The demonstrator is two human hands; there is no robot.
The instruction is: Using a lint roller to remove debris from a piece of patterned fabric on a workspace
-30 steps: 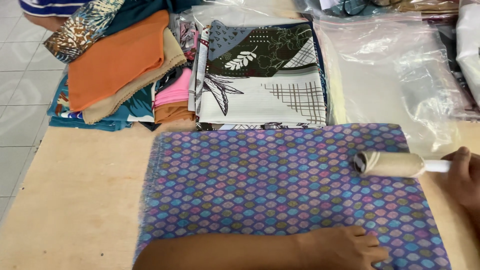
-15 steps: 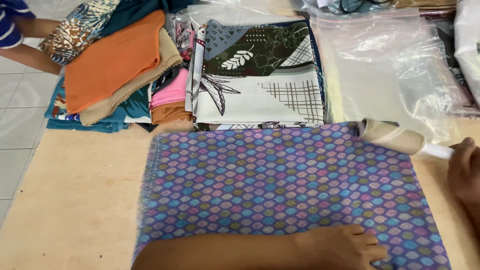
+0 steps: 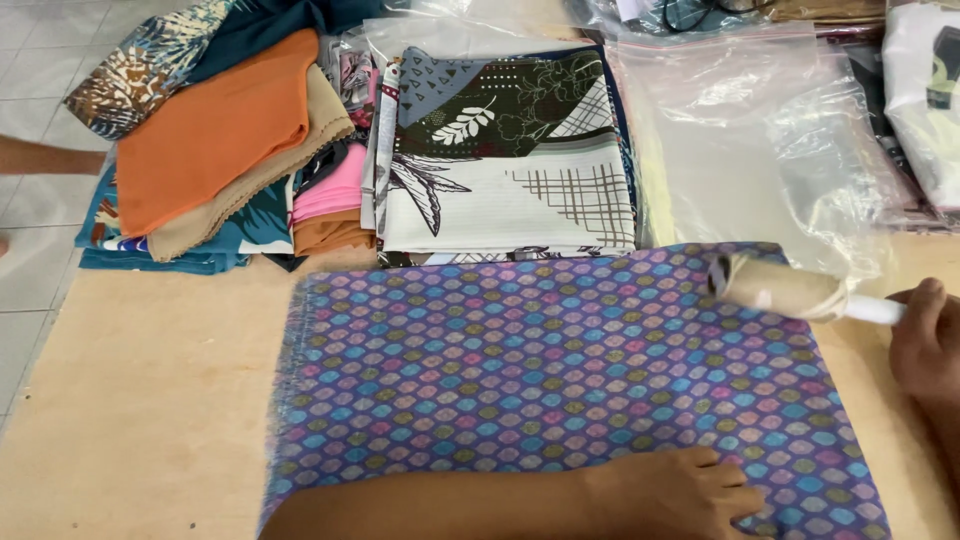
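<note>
Two hands: both of yours were at work on one cloth.
Bench (image 3: 150, 400): pale wood, it carried everything you handled.
Patterned cloth (image 3: 560, 370): purple with blue and pink scales, it lay flat across the bench in front of you.
Folded fabrics (image 3: 500, 160): stacked at the cloth's far edge, an orange piece (image 3: 210, 120) to their left.
Clear bag (image 3: 750, 140): it lay right of the stacks.
Left hand (image 3: 680, 495): you pressed it flat, fingers spread, on the cloth's near edge, gripping nothing.
Right hand (image 3: 925, 340): you had it closed round the white handle.
Lint roller (image 3: 775, 287): its drum sat near the cloth's far right corner.
</note>
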